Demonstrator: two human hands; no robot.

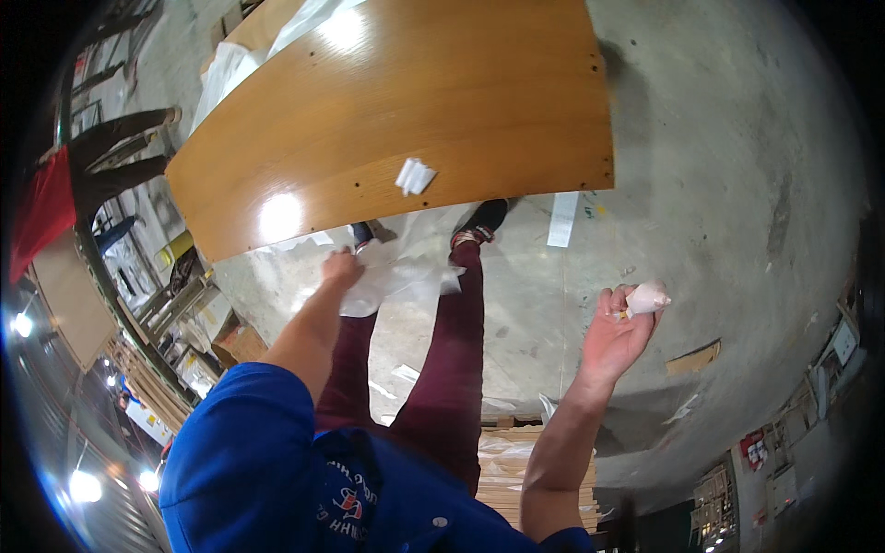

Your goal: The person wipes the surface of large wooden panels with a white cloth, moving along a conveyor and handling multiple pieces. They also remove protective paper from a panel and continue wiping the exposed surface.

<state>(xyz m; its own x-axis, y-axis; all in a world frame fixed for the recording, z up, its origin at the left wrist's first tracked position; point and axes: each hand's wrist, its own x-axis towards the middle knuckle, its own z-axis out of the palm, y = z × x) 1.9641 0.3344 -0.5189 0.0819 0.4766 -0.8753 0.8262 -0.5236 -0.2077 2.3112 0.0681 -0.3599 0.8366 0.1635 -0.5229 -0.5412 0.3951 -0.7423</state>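
A glossy orange-brown wooden panel (442,111) with small dark holes along its edges lies in front of me. Several small white strips (415,176) rest together on it near its close edge. My left hand (342,268) is closed on a crumpled, translucent plastic bag (396,281), which spreads across in front of my legs. Off to the right, over the floor, my right hand (616,343) is palm up with its fingers curled round a small pale pinkish bundle (648,296). What the bundle contains cannot be made out.
A white strip (562,219) and a torn piece of cardboard (694,358) lie on the concrete floor (737,184). Stacked wooden boards (507,470) stand below, behind my legs. Another person in red (46,212) is at the left, beside racks and materials.
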